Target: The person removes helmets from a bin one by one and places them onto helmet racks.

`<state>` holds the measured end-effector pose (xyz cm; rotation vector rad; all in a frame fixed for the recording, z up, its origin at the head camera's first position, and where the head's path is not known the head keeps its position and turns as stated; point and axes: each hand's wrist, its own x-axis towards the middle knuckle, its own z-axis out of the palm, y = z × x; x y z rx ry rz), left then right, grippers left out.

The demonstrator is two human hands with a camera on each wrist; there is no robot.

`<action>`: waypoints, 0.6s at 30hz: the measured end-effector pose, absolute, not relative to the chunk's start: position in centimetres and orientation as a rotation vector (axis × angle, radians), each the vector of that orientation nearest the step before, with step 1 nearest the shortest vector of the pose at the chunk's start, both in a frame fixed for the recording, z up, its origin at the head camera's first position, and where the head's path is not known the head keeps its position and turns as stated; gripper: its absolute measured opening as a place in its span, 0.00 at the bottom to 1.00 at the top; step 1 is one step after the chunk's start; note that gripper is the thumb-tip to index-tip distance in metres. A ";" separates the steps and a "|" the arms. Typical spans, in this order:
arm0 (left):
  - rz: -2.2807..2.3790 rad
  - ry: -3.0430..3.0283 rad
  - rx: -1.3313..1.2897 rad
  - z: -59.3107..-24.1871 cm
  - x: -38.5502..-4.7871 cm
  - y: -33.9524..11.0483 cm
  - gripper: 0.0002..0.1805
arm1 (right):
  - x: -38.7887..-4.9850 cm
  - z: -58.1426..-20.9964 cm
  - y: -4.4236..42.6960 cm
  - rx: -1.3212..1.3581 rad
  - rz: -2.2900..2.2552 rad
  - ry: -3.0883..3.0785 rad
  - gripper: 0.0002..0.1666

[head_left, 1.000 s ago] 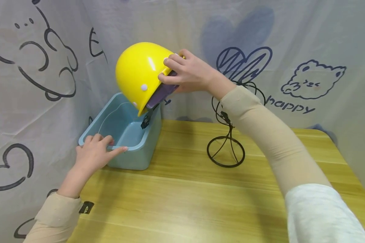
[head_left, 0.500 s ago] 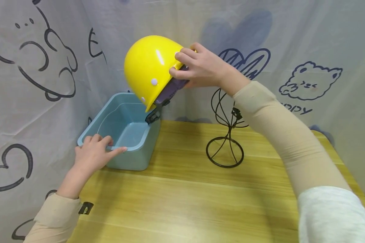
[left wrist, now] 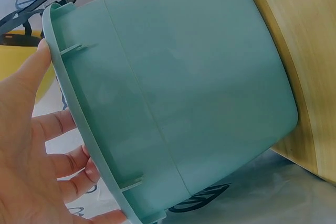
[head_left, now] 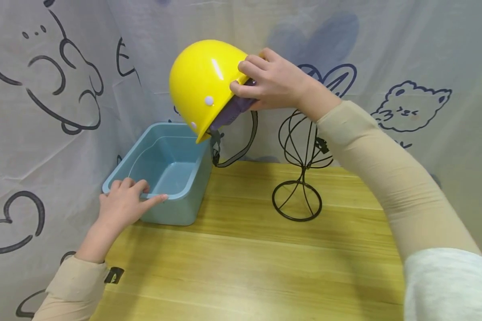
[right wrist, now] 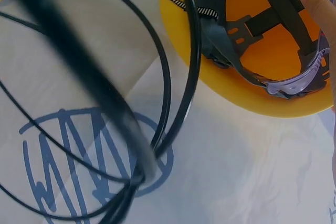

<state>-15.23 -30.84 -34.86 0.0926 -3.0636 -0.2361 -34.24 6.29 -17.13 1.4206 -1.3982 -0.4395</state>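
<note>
A yellow safety helmet [head_left: 205,76] hangs tilted in the air above and right of the blue plastic bin [head_left: 172,211]. My right hand [head_left: 273,82] grips the helmet by its brim, with the thumb reaching inside the shell in the right wrist view. From its underside dangles a grey chin strap [head_left: 245,151]; the dark inner webbing [right wrist: 283,17] faces the right wrist camera. Over the bin's near rim my left hand [head_left: 122,200] curls its fingers, its thumb lying along the edge. Right of the helmet, a black wire stand [head_left: 304,178] is upright on the table, its top partly hidden by my right arm.
The wooden table [head_left: 241,263] reaches back to a white curtain [head_left: 241,22] with drawings on it. More curtain hangs close along the left side. A small dark patch [head_left: 114,275] lies by my left wrist.
My right hand has carried the helmet up and to the right, away from the bin, and the chin strap has swung into view below it. My left hand stays on the rim.
</note>
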 end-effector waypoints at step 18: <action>-0.221 -3.063 0.135 -35.0 -15.3 -30.0 0.47 | -34.6 -16.5 10.3 1.466 -0.441 -1.426 0.33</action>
